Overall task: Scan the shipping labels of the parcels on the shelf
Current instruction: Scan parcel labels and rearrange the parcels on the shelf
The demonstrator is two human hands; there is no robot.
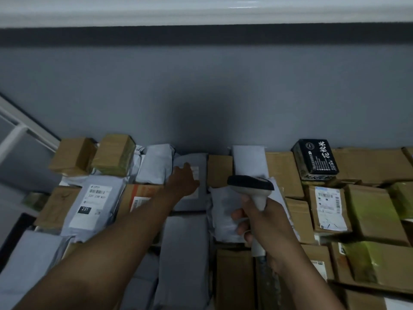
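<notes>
Bare forearms [125,231], sleeveless to the frame's edge

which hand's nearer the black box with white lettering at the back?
Right. The right hand, gripping the scanner, sits below and left of the black box. The left hand rests on a grey mailer much farther left.
</notes>
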